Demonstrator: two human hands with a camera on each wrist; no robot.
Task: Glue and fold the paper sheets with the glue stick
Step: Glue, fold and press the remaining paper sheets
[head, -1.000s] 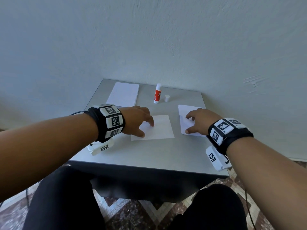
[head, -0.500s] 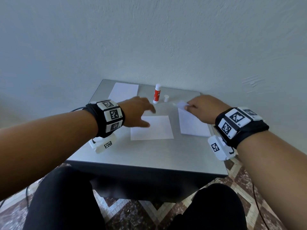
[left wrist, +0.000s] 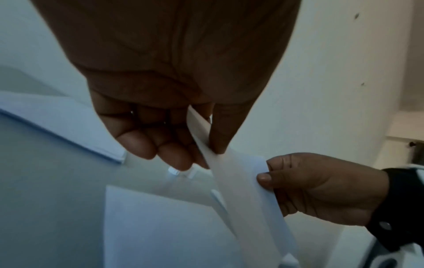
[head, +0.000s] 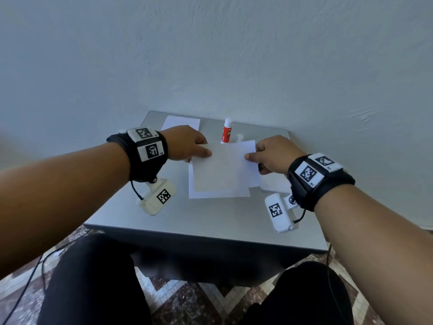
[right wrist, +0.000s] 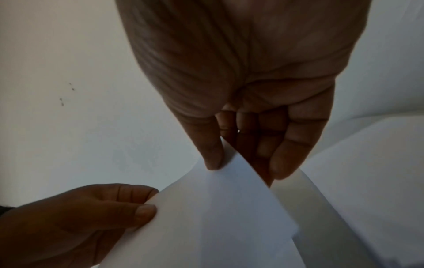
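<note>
The right hand [right wrist: 243, 108] and left hand [right wrist: 91, 217] each pinch an edge of a white paper sheet [right wrist: 218, 217].

Both forearms reach forward, bare, wrists banded in black; left hand [head: 187, 146] raised, thumb on top and fingers [left wrist: 146, 145] curled beneath, pinching the left edge of a held sheet [head: 222, 165]; right hand [head: 274, 153] level with it, thumb and fingers pinching the opposite edge; hands apart.

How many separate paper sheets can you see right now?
4: held sheet between both hands, one flat beneath it, one at the table's far-left, one under the right wrist. Stacked sheets may hide.
</note>
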